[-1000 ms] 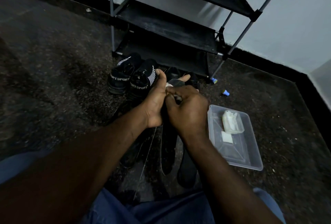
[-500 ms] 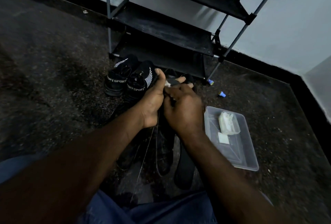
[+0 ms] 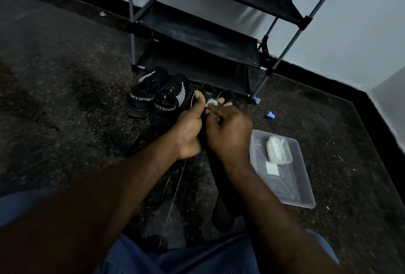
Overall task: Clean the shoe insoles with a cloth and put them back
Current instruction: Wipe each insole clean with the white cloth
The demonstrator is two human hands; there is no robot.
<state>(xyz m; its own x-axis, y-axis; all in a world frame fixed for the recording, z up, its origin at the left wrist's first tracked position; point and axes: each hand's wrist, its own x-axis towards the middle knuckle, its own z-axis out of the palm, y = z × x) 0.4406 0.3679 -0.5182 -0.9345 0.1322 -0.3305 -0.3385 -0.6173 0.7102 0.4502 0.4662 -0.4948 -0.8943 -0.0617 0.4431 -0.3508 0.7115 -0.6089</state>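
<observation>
My left hand [image 3: 190, 129] grips a dark insole [image 3: 202, 140] held upright between both hands; most of it is hidden by them. My right hand [image 3: 229, 133] presses a small white cloth [image 3: 212, 102] against the insole's top end, fingers closed on the cloth. Another black insole [image 3: 223, 214] lies on the floor below my right wrist. A pair of black sport shoes [image 3: 157, 96] with white stripes stands just beyond my hands. Two more dark shoes [image 3: 228, 95] sit behind my fingertips, partly hidden.
A clear plastic tray [image 3: 293, 184] on the right holds a white packet [image 3: 278, 150] and a small white square [image 3: 271, 168]. A black shoe rack [image 3: 197, 34] stands against the wall. Two small blue caps [image 3: 270, 114] lie on the dark speckled floor.
The hands stay together on the insole. My right hand has shifted slightly, rubbing the cloth at the insole's top. The camera has tilted a little.
</observation>
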